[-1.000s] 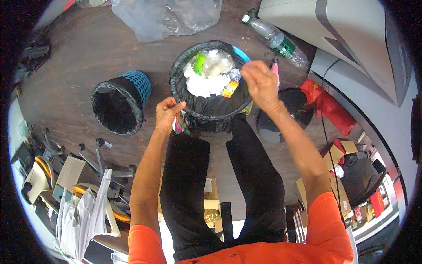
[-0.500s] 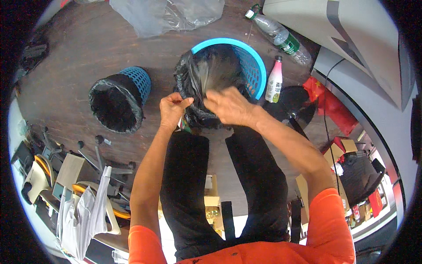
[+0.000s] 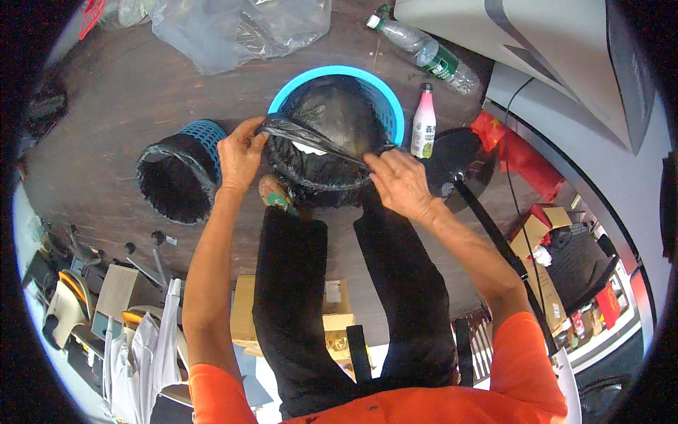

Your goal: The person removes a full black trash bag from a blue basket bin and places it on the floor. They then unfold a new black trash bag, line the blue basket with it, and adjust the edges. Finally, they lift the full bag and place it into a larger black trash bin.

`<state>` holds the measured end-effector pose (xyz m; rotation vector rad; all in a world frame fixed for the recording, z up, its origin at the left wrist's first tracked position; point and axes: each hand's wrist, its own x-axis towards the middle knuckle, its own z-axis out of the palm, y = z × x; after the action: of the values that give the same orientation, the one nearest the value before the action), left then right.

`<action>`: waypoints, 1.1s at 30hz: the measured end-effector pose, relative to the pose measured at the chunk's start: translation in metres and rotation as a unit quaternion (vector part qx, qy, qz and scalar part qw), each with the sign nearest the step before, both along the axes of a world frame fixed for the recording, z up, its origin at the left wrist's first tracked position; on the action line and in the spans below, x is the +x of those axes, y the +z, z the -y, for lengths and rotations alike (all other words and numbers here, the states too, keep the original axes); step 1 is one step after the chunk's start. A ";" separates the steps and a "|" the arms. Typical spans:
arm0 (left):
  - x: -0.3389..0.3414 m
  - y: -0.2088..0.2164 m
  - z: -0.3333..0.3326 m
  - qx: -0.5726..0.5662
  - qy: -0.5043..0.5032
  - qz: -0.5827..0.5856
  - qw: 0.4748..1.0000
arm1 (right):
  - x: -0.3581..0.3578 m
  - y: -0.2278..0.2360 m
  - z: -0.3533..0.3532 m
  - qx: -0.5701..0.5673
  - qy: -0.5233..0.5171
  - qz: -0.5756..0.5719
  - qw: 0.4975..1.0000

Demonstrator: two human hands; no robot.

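Between my feet stands a light-blue perforated trash bin (image 3: 397, 113), with a black plastic bag (image 3: 311, 136) spread in its mouth. My left hand (image 3: 240, 157) is closed on the bag's edge at the left, thumb against fingers. My right hand (image 3: 401, 180) pinches the same edge at the right, near the bin's front side. The stretch of plastic between them is pulled taut and slightly raised across the bin's near half. Something small and white shows under the edge; I cannot tell what it is.
To the left, a smaller blue bin (image 3: 201, 136) lined with black plastic lies tilted. Clear plastic sheeting (image 3: 240, 32) lies at the back. A green-labelled bottle (image 3: 427, 55) lies at the back right, near a pink-and-white bottle (image 3: 424, 124). A black round base (image 3: 459, 162) and red cloth (image 3: 526, 162) are farther right.
My hands have moved apart, the left going up and left, the right outward. The bag's edge is now stretched between them. The whole view has shifted slightly.
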<state>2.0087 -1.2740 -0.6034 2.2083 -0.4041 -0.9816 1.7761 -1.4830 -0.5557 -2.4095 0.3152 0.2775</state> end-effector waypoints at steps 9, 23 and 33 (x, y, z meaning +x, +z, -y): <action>-0.065 0.027 -0.027 0.038 0.044 -0.027 0.998 | -0.011 -0.003 0.007 -0.144 -0.147 -0.022 0.978; -0.144 0.071 0.033 -0.084 0.008 -0.069 0.994 | -0.005 -0.007 -0.053 0.311 -0.433 -0.124 0.837; -0.144 0.091 0.050 -0.110 0.054 -0.055 0.991 | 0.027 -0.001 -0.015 0.340 -0.366 -0.212 0.840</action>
<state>1.8643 -1.3238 -0.5122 1.9483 -0.3225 -0.9473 1.8026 -1.4681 -0.5563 -1.3701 1.0994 0.4661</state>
